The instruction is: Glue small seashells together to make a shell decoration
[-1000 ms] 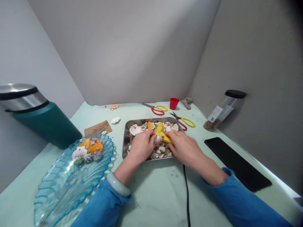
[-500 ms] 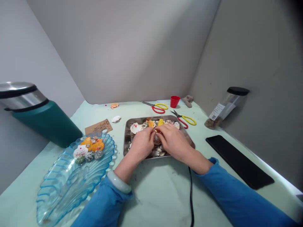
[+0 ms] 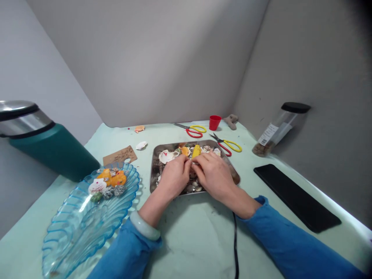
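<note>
Both hands meet over a metal tray (image 3: 151, 174) filled with shells and small pieces. My left hand (image 3: 175, 173) comes in from the left, its thumb and fingers pinched together. From the right, my right hand (image 3: 214, 173) is curled the same way, fingertips almost touching the left ones. Whatever lies between the fingertips is too small or covered to make out. Just beyond them in the tray are a yellow piece (image 3: 197, 150), an orange piece (image 3: 184, 150) and a white shell (image 3: 166, 156) with a red mark. Small shells (image 3: 193, 187) show below the hands.
A blue shell-shaped dish (image 3: 87, 228) with painted pieces stands left, beside a green bottle (image 3: 55, 151) and a brown card (image 3: 120, 155). Behind lie two scissors (image 3: 194, 131), (image 3: 226, 144) and a red cup (image 3: 214, 123). A jar (image 3: 276, 131) and black slab (image 3: 296, 197) are right.
The hands stay together over the tray with slight finger movement. More of the yellow piece shows beyond the fingertips. The whole view has shifted a little.
</note>
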### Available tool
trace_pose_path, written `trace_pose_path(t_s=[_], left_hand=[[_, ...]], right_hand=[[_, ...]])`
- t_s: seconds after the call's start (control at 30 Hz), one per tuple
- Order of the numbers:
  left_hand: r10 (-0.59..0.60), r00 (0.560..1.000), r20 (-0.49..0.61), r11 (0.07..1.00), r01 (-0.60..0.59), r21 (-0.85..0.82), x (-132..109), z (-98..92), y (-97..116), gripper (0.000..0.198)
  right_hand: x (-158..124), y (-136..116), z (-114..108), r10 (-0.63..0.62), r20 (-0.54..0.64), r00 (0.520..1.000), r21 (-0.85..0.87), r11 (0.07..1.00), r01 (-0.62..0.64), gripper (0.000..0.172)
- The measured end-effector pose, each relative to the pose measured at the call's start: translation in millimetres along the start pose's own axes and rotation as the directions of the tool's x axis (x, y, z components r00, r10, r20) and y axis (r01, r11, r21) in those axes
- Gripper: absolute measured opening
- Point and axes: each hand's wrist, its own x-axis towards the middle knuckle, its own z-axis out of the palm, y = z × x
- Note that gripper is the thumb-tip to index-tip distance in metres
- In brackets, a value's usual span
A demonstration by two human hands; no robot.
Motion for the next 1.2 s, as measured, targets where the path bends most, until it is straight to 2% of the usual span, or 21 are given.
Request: trace_pose_path(t_s=[0.13,0.27,0.4,0.73,1.07,1.2], left_hand=[[-0.081,0.996,0.029,0.990,0.084,-0.115,1.0,-2.1,1.3,0.021],[-0.158,0.985,0.069,0.967,0.168,-0.190,2.2,-4.2,0.2,0.021],[-0.157,0.983,0.095,0.966,0.173,-0.193,2.0,-5.2,0.4,0.020],[-0.084,0.994,0.068,0.986,0.093,-0.137,2.5,-3.3,-0.9,0.019],[-0.090,0.994,0.061,0.990,0.096,-0.106,1.3,-3.4,1.0,0.019],[-0.114,0.991,0.072,0.983,0.123,-0.137,1.1,-3.6,1.3,0.020]], right_hand=[[5.0,6.2,-2.5,0.029,0.005,1.000,0.214,0.976,-0.030,0.016],[8.5,10.7,-5.1,0.103,0.054,0.993,0.309,0.944,-0.115,0.015],[7.7,14.1,-2.0,0.099,0.073,0.992,0.319,0.941,-0.117,0.016],[8.3,14.4,0.0,0.076,0.107,0.991,0.306,0.946,-0.105,0.017],[8.3,13.0,0.4,0.103,0.110,0.989,0.297,0.946,-0.132,0.018],[9.0,12.5,-1.7,0.132,0.129,0.983,0.348,0.922,-0.170,0.017]])
